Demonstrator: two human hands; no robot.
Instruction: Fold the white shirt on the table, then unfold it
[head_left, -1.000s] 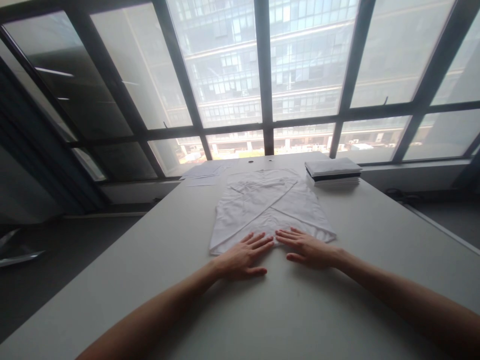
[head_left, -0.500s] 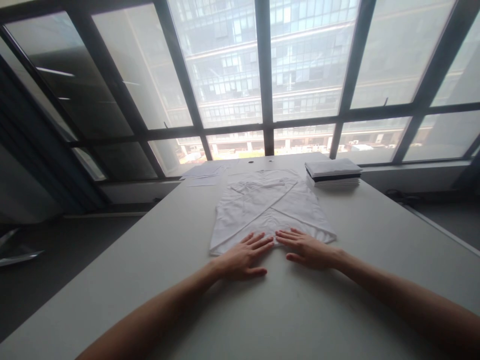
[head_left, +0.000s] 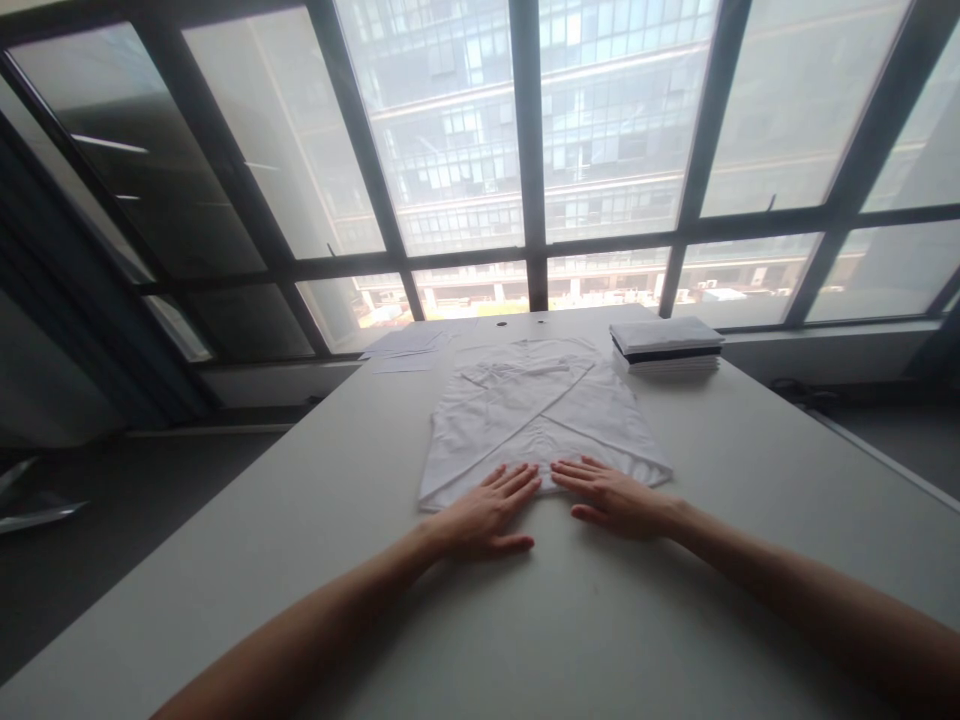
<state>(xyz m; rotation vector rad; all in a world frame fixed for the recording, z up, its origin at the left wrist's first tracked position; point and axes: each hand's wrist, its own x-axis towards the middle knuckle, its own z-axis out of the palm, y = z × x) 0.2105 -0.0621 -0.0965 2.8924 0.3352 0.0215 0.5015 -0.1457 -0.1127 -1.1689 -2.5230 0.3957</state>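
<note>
A white shirt (head_left: 517, 405) lies face-down or folded inward on the table, with its sleeves crossed diagonally over the body; which side is up I cannot tell. Wrinkles gather along its near edge. My left hand (head_left: 491, 515) lies flat at that near edge, fingertips on the cloth and thumb stretched out over the tabletop. Just to its right, my right hand (head_left: 619, 500) rests flat as well, fingers on the same edge. Both hands are open and hold nothing. A small gap separates their fingertips.
The white table (head_left: 285, 560) runs away toward large windows (head_left: 615, 120). A stack of folded cloth (head_left: 666, 340), white with one dark layer, sits at the back right. Several sheets of paper (head_left: 405, 345) lie at the back left. A dark curtain (head_left: 97, 290) hangs at left.
The fingers of my left hand have shifted very slightly to the left, widening the gap to my right hand. The shirt looks the same.
</note>
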